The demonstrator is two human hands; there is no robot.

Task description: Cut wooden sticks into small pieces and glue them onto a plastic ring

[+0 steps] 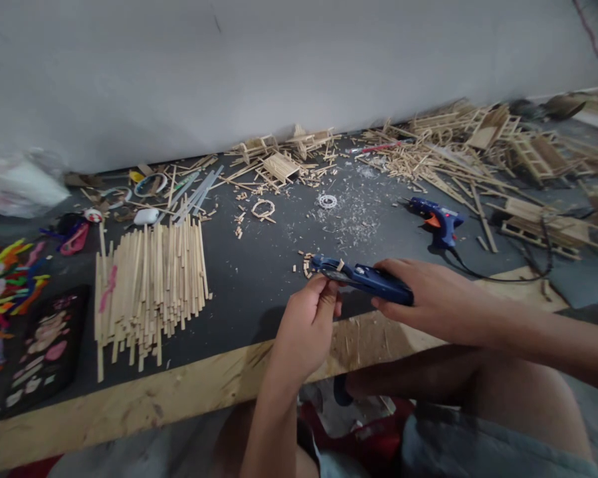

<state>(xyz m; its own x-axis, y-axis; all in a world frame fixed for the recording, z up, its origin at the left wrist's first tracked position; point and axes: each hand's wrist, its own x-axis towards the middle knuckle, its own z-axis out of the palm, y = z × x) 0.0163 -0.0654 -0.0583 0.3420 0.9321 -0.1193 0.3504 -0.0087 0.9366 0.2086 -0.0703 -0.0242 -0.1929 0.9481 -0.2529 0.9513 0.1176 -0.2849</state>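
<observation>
My right hand [421,295] is closed around a blue cutting tool [359,275], held level over the near edge of the dark work board [249,279]. My left hand [306,325] pinches something small and pale at the tool's front jaw; it looks like a short piece of wooden stick, too small to be sure. A few cut stick bits [306,262] lie on the board just beyond the tool's tip.
A big pile of long wooden sticks [149,285] lies to the left. A blue glue gun [438,219] with a black cord rests at right. Stick models and scraps [478,146] crowd the back by the wall. Coloured pipe cleaners [4,279] and a phone case [44,352] sit far left.
</observation>
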